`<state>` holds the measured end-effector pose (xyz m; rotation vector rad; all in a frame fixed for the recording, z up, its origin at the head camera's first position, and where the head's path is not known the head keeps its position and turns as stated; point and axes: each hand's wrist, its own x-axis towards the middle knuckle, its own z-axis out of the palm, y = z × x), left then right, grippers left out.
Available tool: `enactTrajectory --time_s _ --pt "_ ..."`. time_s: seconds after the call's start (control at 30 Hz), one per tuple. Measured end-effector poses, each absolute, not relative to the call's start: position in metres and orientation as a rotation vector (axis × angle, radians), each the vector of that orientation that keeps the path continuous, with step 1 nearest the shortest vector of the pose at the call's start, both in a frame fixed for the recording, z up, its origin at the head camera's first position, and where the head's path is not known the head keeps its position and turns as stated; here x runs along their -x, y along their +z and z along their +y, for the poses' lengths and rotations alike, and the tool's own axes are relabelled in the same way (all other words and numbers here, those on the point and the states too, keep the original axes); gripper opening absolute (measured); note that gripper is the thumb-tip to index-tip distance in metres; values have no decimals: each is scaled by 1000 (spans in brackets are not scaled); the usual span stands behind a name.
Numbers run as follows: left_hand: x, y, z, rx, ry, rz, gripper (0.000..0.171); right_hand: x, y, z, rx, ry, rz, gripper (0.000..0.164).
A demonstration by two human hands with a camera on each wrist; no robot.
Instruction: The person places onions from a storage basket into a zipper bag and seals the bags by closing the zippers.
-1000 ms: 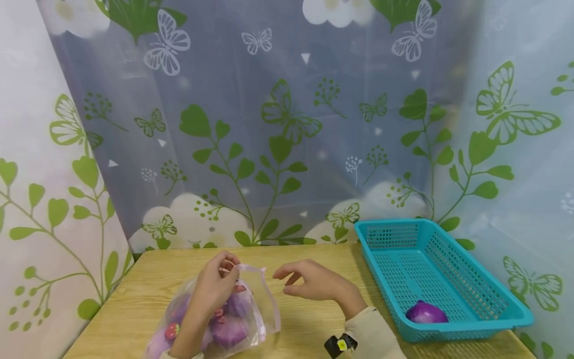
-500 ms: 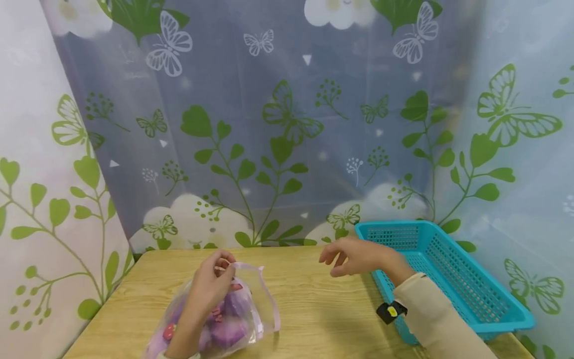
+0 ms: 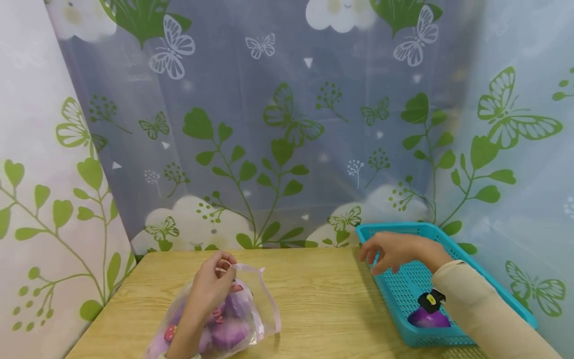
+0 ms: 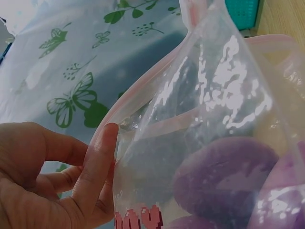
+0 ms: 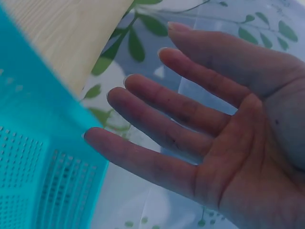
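Note:
At the table's front left, my left hand [image 3: 208, 289] pinches the top edge of a clear zip bag [image 4: 224, 95] with a pink rim. The bag's mouth gapes toward the right. Inside it lie several rounded purple things [image 4: 221, 167], seen through the plastic; red lettering and a strawberry print mark its side. My right hand [image 3: 396, 249] hovers over the left rim of a turquoise plastic basket [image 3: 405, 331], fingers spread and holding nothing in the right wrist view. A glossy purple, onion-like thing [image 3: 428, 319] lies in the basket's near end, partly hidden by the wrist strap.
The wooden table [image 3: 318, 299] extends between bag and basket. Behind it and along both sides hang printed cloths [image 3: 287, 189] with butterflies and leaves. The basket stands at the table's right edge, close to the right-hand cloth.
My right hand has moved right, from beside the bag's mouth to above the basket. The left hand has kept its hold on the bag and stayed in place.

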<state>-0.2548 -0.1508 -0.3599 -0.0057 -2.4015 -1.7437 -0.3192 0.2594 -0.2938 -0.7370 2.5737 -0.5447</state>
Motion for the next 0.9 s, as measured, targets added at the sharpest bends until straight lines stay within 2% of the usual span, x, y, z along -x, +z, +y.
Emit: enactTrajectory --time_s 0.5,0.9 --pt "255 -360 -152 3 -1742 -2398 12 329 -316 316 453 -482 2530 28" --pt "256 -359 -151 6 -1730 -2405 11 329 -358 328 159 -462 2346 26"
